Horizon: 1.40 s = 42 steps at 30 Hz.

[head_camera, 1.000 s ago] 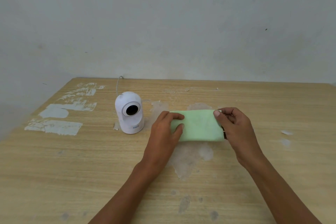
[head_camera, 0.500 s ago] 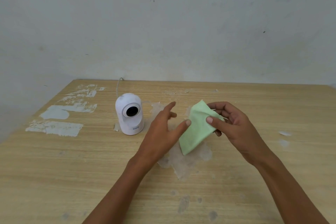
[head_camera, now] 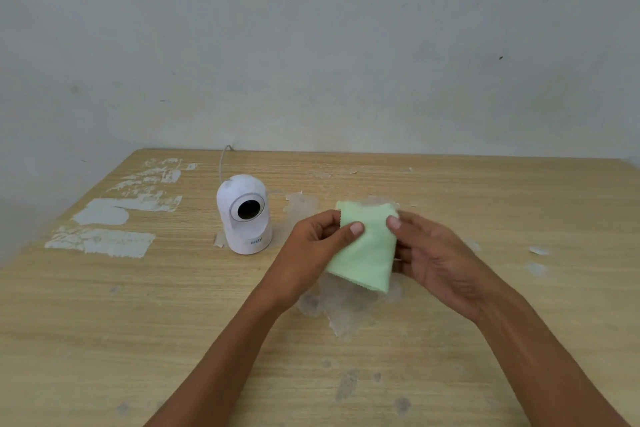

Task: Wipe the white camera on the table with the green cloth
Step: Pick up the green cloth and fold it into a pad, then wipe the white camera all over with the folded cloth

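Note:
A white dome camera (head_camera: 244,215) with a dark round lens stands upright on the wooden table (head_camera: 138,305), left of centre. A thin white cable (head_camera: 223,163) runs from behind it to the table's back edge. The light green cloth (head_camera: 367,250) hangs folded above the table, right of the camera. My left hand (head_camera: 311,253) pinches its left edge with the thumb on top. My right hand (head_camera: 440,260) pinches its right edge. Both hands are a hand's width to the right of the camera and apart from it.
The tabletop has peeled white patches (head_camera: 104,239) at the left and a worn pale patch (head_camera: 343,308) under the cloth. A plain grey wall (head_camera: 311,62) rises right behind the table's far edge.
The cloth lay flat under both hands a second ago. My right hand lifted it off the table, and my left hand has now taken hold of its left edge again.

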Motion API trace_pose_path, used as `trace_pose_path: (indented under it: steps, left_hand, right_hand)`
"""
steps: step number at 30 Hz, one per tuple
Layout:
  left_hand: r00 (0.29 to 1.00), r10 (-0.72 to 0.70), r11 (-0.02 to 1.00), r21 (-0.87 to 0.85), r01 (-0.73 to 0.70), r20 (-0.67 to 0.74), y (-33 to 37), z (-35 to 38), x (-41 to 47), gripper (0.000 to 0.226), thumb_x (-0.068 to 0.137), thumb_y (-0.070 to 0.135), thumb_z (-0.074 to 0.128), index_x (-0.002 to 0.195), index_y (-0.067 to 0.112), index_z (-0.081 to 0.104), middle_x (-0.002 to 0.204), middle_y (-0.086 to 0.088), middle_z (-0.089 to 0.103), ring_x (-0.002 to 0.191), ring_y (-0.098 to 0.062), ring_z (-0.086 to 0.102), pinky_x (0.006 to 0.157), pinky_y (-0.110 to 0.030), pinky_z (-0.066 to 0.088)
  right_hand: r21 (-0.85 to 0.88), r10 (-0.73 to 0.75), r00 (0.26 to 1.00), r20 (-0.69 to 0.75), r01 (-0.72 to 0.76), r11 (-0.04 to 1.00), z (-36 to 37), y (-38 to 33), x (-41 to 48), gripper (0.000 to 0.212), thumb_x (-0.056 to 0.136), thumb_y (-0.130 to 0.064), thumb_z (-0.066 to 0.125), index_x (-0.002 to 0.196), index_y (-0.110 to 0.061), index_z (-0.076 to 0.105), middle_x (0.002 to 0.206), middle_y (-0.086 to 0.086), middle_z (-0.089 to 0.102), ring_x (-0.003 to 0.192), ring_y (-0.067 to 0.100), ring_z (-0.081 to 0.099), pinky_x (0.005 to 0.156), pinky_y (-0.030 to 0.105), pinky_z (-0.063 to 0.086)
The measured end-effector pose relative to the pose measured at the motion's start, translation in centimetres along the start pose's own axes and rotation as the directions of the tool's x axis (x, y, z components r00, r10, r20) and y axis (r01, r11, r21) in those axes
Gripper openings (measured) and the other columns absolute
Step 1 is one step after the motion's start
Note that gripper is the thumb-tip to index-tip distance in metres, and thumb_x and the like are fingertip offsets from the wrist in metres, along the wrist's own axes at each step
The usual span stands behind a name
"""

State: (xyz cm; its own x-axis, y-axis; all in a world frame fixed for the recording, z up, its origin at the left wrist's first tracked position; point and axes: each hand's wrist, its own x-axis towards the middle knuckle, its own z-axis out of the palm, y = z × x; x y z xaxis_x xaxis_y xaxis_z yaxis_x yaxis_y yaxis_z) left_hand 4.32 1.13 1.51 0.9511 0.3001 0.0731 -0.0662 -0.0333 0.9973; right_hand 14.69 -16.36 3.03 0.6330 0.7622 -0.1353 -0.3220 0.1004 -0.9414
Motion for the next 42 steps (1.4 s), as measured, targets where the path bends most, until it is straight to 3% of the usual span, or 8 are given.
trace_pose_path:
  steps: [3,8,14,19,23,29,36,42]
  left_hand:
    - [0.998,0.0,0.999,0.048,0.003,-0.059,-0.5,0.0,0.2,0.017,0.099,0.026,0.065,0.105,0.013,0.074,0.1,-0.005,0.079,0.092,-0.016,0.075,0.078,-0.028,0.056]
    - [0.987,0.04,0.989,0.144,-0.016,-0.159,-1.1,-0.5,0.3,0.015,0.097,0.027,0.067,0.106,0.016,0.073,0.1,-0.007,0.078,0.101,-0.028,0.073,0.093,-0.058,0.055]
    - [0.968,0.189,0.909,0.403,-0.108,-0.165,-1.2,-0.2,0.1,0.058,0.096,0.026,0.067,0.147,0.04,0.043,0.087,0.011,0.07,0.085,0.0,0.066,0.08,-0.014,0.051]
    - [0.95,0.28,0.793,0.591,-0.147,-0.14,-1.0,-0.6,0.0,0.018,0.099,0.026,0.064,0.113,0.025,0.075,0.094,0.019,0.07,0.093,0.005,0.064,0.076,-0.007,0.045]
    - [0.944,0.276,0.858,0.488,-0.159,-0.179,-0.8,-0.4,-0.1,0.014,0.098,0.034,0.063,0.098,0.022,0.07,0.107,0.011,0.065,0.1,0.0,0.062,0.085,-0.016,0.05]
    - [0.981,0.045,0.994,0.11,-0.024,-0.19,-0.2,0.1,-0.4,0.022,0.101,0.037,0.058,0.102,0.016,0.064,0.086,0.002,0.074,0.083,-0.012,0.065,0.073,-0.034,0.05]
    - [0.967,0.019,0.999,0.052,-0.006,-0.255,0.2,0.0,-1.1,0.018,0.1,0.029,0.061,0.109,0.013,0.064,0.101,-0.008,0.071,0.077,-0.01,0.071,0.057,-0.03,0.061]
    - [0.967,-0.002,0.983,0.179,0.049,-0.256,1.2,-2.3,-3.8,0.02,0.099,0.025,0.063,0.119,0.027,0.062,0.103,-0.004,0.07,0.079,-0.015,0.076,0.067,-0.031,0.064]
  right_hand:
    - [-0.09,0.03,0.989,-0.148,-0.044,0.995,0.2,1.0,0.4,0.061,0.087,-0.02,0.074,0.141,-0.01,0.048,0.12,0.013,0.073,0.107,0.026,0.073,0.092,0.04,0.057]
    - [-0.396,-0.274,0.941,-0.2,0.178,0.901,0.5,1.3,0.4,0.059,0.094,-0.008,0.067,0.144,-0.031,0.047,0.096,0.006,0.077,0.094,0.018,0.074,0.089,0.033,0.057]
    - [-0.673,-0.466,0.867,-0.177,0.239,0.7,0.4,1.8,0.4,0.024,0.093,-0.014,0.068,0.112,-0.028,0.073,0.094,-0.004,0.074,0.087,0.011,0.068,0.083,0.036,0.058]
    - [-0.774,-0.519,0.842,-0.145,0.23,0.589,0.6,1.9,0.4,0.013,0.094,-0.022,0.067,0.096,-0.032,0.074,0.097,-0.01,0.068,0.09,0.007,0.062,0.078,0.025,0.049]
    - [-0.595,-0.426,0.878,-0.217,0.227,0.771,0.4,1.4,0.3,0.011,0.097,-0.021,0.063,0.094,-0.024,0.074,0.102,-0.005,0.074,0.099,0.014,0.069,0.088,0.03,0.051]
    - [-0.063,-0.069,0.992,-0.103,0.063,0.996,1.1,1.4,0.1,0.04,0.091,-0.032,0.065,0.12,-0.005,0.067,0.114,0.014,0.074,0.102,0.03,0.07,0.087,0.042,0.055]
    - [-0.121,-0.062,0.988,-0.14,0.045,0.992,2.1,2.0,-0.2,0.032,0.091,-0.015,0.067,0.123,-0.012,0.069,0.118,0.012,0.075,0.11,0.028,0.069,0.09,0.039,0.054]
    - [-0.258,-0.193,0.955,-0.225,0.133,0.957,4.2,0.8,-0.2,0.021,0.097,-0.02,0.061,0.115,-0.021,0.072,0.11,0.002,0.078,0.107,0.023,0.071,0.097,0.042,0.055]
